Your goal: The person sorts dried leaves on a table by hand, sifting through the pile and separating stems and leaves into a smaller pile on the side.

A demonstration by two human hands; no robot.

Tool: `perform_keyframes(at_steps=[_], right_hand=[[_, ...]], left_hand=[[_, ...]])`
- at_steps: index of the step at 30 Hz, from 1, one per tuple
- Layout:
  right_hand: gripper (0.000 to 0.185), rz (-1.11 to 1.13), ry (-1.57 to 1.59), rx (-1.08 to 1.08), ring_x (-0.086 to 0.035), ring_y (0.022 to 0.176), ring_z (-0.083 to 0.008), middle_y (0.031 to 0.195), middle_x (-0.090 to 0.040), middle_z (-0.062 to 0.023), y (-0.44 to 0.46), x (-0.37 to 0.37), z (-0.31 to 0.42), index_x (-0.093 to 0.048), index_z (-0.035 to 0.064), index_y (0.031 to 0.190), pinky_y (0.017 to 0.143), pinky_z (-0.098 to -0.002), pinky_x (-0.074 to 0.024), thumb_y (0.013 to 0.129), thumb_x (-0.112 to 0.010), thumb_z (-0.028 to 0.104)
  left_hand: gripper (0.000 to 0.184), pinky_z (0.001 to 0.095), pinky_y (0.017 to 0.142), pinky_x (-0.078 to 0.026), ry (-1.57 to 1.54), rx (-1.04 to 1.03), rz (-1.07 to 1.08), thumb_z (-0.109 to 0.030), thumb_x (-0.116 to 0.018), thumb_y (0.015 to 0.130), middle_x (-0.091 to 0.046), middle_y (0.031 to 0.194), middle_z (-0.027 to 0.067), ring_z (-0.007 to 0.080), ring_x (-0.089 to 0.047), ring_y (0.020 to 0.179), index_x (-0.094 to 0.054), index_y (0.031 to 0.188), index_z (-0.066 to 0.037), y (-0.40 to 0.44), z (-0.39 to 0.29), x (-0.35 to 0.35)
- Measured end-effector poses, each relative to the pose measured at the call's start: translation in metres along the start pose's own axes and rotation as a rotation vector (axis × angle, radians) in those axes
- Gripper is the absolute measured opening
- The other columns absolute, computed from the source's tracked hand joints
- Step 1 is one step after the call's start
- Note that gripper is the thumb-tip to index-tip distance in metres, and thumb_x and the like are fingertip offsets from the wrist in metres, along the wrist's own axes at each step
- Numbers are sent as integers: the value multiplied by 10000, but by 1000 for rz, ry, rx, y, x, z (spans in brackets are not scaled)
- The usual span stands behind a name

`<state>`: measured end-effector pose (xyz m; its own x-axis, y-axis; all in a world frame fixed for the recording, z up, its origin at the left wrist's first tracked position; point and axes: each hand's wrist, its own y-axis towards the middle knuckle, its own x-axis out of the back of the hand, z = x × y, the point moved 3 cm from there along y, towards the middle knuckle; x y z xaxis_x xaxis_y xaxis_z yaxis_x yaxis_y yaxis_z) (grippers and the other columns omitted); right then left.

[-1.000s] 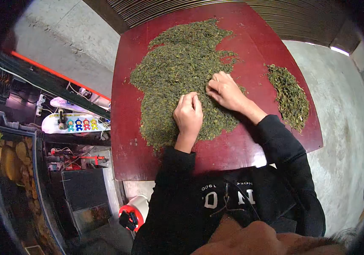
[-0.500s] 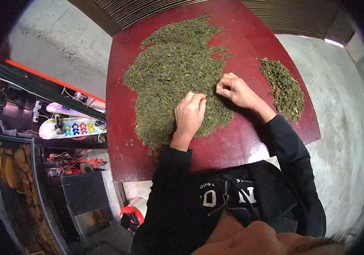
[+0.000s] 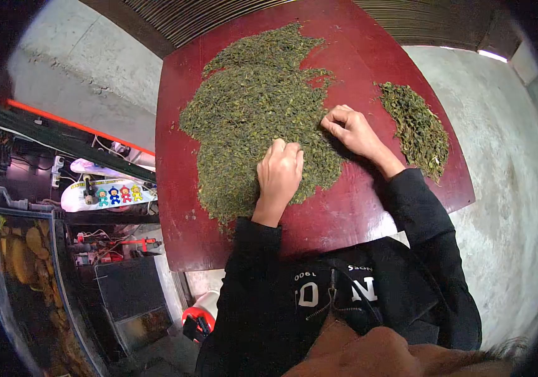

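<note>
A wide, thin spread of green tea leaves (image 3: 250, 113) covers the left and middle of the red table (image 3: 360, 207). Over its near part is my left hand (image 3: 279, 174), its fingers curled down toward the leaves and their tips hidden. My right hand (image 3: 355, 133) is at the spread's right edge, thumb and fingers pinched together; anything between them is too small to tell. To the right of that hand lies a smaller separate pile of coarser leaves and stalks (image 3: 414, 129).
Left of the table are a skateboard deck (image 3: 109, 195) with cartoon figures, a glass tank (image 3: 27, 264) and a dark shelf with cables. A red-and-white bin (image 3: 203, 317) stands below the table's near left corner. A ribbed brown panel (image 3: 212, 22) borders the far side.
The view has shifted slightly. Both hands stay near the same spots with small finger movements; the two leaf piles look much the same.
</note>
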<state>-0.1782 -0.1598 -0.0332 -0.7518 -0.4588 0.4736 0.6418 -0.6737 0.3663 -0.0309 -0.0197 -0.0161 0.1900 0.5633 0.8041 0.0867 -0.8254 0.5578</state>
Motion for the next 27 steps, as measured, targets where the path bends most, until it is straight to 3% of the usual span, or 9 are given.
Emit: perform_keyframes(at_steps=[12, 16, 27], right_hand=[[51, 35, -212, 254, -544, 796, -256, 809, -588, -78, 6, -18, 4, -638, 64, 868, 791, -345, -458, 835, -646, 102], [73, 4, -310, 341, -531, 819, -267, 833, -570, -79, 5, -22, 6, -641, 75, 870, 806, -356, -454, 806, -659, 105], [70, 2, -412, 400, -521, 840, -273, 839, -541, -84, 7, -27, 11, -624, 73, 847, 789, -364, -455, 794, -654, 109]], left_hand=[[116, 402, 581, -485, 49, 30, 46, -58, -668, 788, -593, 834, 99, 293, -590, 643, -651, 902, -61, -2, 2, -6], [151, 410, 588, -487, -32, 37, 51, -84, -631, 822, -559, 863, 110, 306, -597, 713, -629, 972, -65, -4, 5, -8], [125, 394, 597, -489, -70, 48, -26, -64, -647, 809, -608, 833, 91, 299, -597, 647, -650, 933, -75, -2, 4, -4]])
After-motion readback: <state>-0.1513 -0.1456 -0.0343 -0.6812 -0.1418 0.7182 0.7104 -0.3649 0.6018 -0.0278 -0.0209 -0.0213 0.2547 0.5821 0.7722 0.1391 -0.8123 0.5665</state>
